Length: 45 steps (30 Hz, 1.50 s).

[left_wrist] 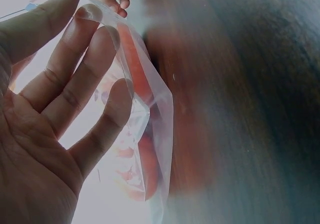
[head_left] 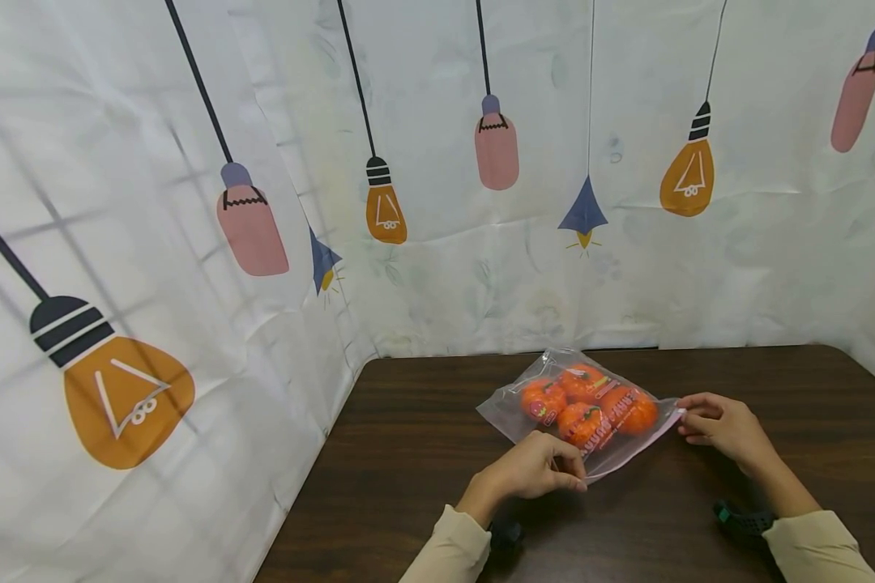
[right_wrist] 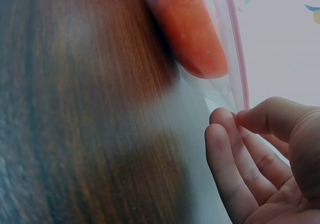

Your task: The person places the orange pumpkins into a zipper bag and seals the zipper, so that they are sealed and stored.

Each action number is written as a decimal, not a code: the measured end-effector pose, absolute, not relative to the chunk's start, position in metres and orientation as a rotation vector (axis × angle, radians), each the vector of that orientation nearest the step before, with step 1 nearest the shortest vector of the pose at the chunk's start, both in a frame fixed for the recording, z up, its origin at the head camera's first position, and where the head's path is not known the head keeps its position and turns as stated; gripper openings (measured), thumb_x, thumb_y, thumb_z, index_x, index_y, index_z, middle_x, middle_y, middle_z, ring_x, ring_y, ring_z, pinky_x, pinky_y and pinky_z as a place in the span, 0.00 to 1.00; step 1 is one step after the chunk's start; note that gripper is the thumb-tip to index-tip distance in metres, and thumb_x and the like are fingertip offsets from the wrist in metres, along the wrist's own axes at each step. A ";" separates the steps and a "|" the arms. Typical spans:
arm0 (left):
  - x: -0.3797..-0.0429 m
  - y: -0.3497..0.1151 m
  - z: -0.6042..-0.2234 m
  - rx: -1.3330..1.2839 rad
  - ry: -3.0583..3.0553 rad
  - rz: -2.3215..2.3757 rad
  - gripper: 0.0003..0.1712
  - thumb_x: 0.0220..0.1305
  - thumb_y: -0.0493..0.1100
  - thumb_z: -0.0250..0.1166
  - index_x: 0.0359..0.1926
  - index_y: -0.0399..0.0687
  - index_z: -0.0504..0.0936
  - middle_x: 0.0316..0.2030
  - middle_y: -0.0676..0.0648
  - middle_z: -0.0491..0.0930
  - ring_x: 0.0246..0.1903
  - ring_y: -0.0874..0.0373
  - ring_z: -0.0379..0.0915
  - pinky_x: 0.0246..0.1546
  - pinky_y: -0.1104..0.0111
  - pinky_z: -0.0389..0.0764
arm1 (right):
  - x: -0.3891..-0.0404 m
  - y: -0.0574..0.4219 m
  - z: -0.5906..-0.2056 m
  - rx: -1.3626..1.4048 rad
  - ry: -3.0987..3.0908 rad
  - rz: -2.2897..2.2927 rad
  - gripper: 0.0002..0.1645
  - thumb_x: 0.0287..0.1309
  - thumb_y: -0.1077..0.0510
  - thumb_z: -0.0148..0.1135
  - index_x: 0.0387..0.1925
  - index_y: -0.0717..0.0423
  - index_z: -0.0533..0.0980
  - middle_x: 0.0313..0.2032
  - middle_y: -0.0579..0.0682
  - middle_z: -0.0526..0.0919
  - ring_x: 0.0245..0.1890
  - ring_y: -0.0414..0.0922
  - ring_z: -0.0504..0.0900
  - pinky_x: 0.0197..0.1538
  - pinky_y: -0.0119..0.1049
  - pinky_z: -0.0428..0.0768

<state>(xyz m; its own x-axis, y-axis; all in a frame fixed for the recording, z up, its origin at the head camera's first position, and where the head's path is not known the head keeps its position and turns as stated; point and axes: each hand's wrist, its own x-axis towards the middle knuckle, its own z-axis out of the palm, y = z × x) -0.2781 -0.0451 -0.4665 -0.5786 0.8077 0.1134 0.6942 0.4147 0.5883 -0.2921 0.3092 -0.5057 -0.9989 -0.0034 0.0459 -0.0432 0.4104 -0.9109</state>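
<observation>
A clear zip bag with pink and white print lies on the dark table, several round orange fruits inside it. Whether these are tangerines or small pumpkins I cannot tell. My left hand pinches the bag's near edge between thumb and fingers; in the left wrist view, fingers show through the clear film. At the right corner, my right hand pinches the end of the pink zip strip between thumb and fingertips. An orange fruit shows close by in the right wrist view.
Brown wooden table spreads around the bag. Behind it and to the left hangs a white cloth printed with lamps. A dark strap is at the right wrist, and a dark object sits under the left wrist.
</observation>
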 end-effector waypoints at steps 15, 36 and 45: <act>-0.278 -0.044 -0.466 1.321 2.493 0.891 0.04 0.66 0.45 0.70 0.33 0.53 0.87 0.28 0.61 0.84 0.25 0.79 0.69 0.30 0.84 0.76 | -0.292 0.310 -0.504 0.050 -2.646 1.610 0.24 0.73 0.56 0.60 0.59 0.72 0.73 0.44 0.58 0.87 0.34 0.39 0.87 0.39 0.36 0.87; -0.280 -0.045 -0.468 1.347 2.684 0.726 0.15 0.67 0.54 0.69 0.51 0.58 0.87 0.44 0.59 0.83 0.44 0.73 0.75 0.46 0.83 0.72 | -0.298 0.285 -0.507 0.363 -2.658 1.698 0.35 0.77 0.62 0.50 0.73 0.78 0.51 0.62 0.82 0.69 0.40 0.31 0.84 0.40 0.36 0.86; -0.278 -0.047 -0.473 1.176 2.737 0.672 0.22 0.68 0.62 0.65 0.59 0.66 0.83 0.48 0.57 0.76 0.45 0.69 0.64 0.47 0.76 0.70 | -0.294 0.270 -0.505 0.473 -2.707 1.674 0.36 0.76 0.58 0.53 0.73 0.76 0.55 0.62 0.79 0.71 0.42 0.32 0.84 0.40 0.36 0.85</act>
<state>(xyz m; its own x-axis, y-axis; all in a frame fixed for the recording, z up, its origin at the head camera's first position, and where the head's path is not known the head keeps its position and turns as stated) -0.2783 -0.0469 -0.4733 -0.7000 0.7083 0.0911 0.6698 0.6071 0.4275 -0.2944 0.2700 -0.5049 -0.9540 -0.2864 0.0886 -0.2073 0.4167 -0.8851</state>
